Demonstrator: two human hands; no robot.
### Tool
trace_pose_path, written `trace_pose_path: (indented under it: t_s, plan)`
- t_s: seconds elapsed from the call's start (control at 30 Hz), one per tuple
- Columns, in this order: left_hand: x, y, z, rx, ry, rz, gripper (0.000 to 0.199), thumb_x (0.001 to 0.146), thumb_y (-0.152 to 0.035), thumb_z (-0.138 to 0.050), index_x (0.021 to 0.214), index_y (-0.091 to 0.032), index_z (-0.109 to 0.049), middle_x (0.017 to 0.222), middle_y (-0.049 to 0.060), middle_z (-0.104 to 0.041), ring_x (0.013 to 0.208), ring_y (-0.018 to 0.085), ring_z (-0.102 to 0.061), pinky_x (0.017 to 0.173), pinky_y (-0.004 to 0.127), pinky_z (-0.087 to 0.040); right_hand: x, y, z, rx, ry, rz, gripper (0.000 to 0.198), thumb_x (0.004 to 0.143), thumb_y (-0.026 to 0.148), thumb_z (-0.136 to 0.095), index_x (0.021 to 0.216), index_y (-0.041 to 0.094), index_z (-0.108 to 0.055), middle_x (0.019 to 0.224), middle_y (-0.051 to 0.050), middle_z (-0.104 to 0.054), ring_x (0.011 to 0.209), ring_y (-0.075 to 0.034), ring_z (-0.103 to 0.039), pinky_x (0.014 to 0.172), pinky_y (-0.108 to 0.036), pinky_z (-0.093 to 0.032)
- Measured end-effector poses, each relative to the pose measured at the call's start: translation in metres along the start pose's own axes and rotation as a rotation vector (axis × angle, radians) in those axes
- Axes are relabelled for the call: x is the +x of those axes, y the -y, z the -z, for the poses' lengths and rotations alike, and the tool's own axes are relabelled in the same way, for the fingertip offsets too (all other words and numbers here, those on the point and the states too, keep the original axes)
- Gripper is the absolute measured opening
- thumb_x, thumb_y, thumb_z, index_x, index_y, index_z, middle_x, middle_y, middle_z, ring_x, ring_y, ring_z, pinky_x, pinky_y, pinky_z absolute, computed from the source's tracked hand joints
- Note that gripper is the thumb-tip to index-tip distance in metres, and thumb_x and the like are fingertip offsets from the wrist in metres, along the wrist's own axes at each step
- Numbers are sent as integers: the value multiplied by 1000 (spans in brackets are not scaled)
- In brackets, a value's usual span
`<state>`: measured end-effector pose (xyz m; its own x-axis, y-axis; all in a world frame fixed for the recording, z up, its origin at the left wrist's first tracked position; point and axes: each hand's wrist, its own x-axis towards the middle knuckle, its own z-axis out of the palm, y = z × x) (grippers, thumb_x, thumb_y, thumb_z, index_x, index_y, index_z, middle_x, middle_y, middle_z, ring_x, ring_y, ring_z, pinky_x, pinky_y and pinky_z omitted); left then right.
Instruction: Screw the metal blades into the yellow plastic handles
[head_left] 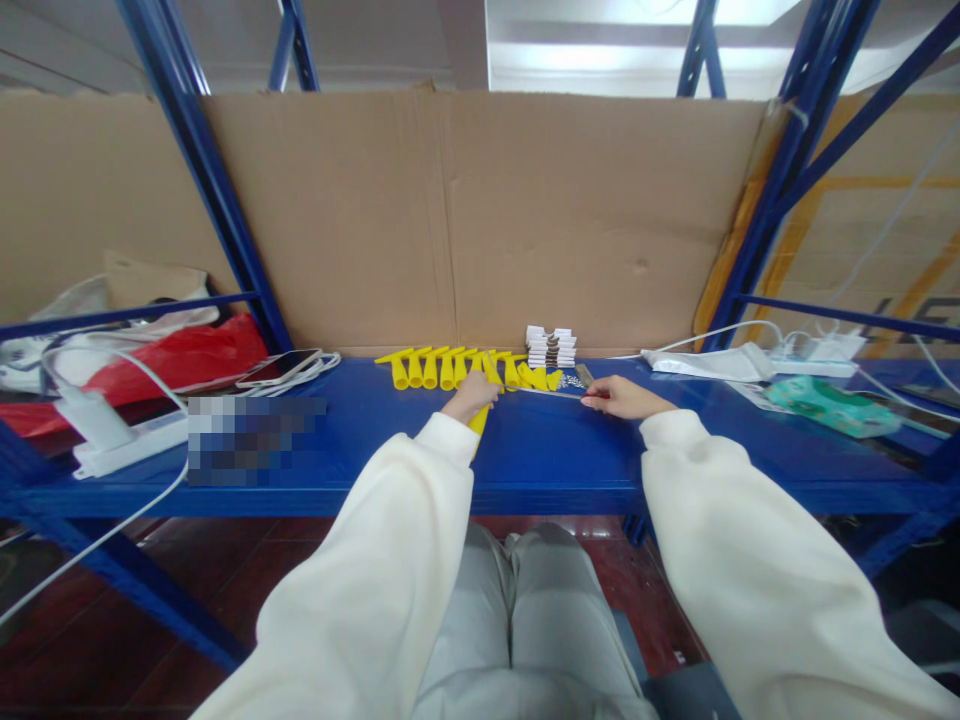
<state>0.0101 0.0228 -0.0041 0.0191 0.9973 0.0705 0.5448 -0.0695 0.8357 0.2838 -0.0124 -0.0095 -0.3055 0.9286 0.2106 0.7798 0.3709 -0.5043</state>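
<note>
My left hand (470, 396) is closed around a yellow plastic piece (479, 421), whose lower part sticks out below the fingers. To its left, a row of yellow plastic pieces (430, 371) with tube-like ends stands along the back of the blue shelf (397, 430). More yellow pieces (534, 377) lie just right of my left hand. My right hand (616, 397) is pinched on the dark red end of a thin, pale strip (555, 393), which reaches leftward towards my left hand; its exact kind is unclear. Beside the right fingertips lie small silvery parts (572, 381), too small to name.
A stack of white pieces (550, 347) stands by the cardboard wall (480, 220). On the right are a white packet (712, 362), a green pack (834, 404) and cables. A white power strip (131, 445), a phone (282, 368) and a red bag (180, 358) are on the left.
</note>
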Motion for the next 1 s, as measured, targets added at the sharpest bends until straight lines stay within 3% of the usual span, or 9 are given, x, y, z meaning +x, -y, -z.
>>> trace_pose_path:
  t_s: [0.17, 0.37, 0.6, 1.0]
  plan:
    - [-2, -1, 0, -9, 6, -3, 31, 76, 1, -59, 53, -18, -51, 44, -4, -48, 45, 11, -52, 50, 20, -42, 0, 1, -2, 101, 47, -53, 38, 74, 57, -69, 74, 19, -63, 63, -2, -63, 57, -17, -56, 57, -31, -46]
    - [-5, -3, 1, -22, 5, 6, 28, 75, 1, -64, 57, -17, -52, 42, -6, -47, 45, 10, -52, 51, 18, -42, 3, -5, -8, 188, -50, -80, 49, 57, 55, -83, 75, 22, -51, 61, 4, -58, 51, -13, -52, 50, -27, -42]
    - [-7, -4, 2, 0, -5, 4, 25, 77, 0, -62, 59, -16, -53, 47, -4, -51, 50, 10, -55, 56, 20, -45, 1, -4, -3, 98, -19, 9, 45, 65, 62, -72, 70, 21, -58, 62, -2, -61, 62, -19, -58, 59, -32, -46]
    - [-3, -1, 0, -3, -3, 15, 27, 77, -1, -59, 56, -16, -55, 49, -1, -54, 48, 12, -55, 55, 23, -46, 1, -1, -2, 44, 15, 3, 37, 76, 56, -64, 71, 20, -63, 61, -4, -64, 63, -20, -61, 61, -33, -48]
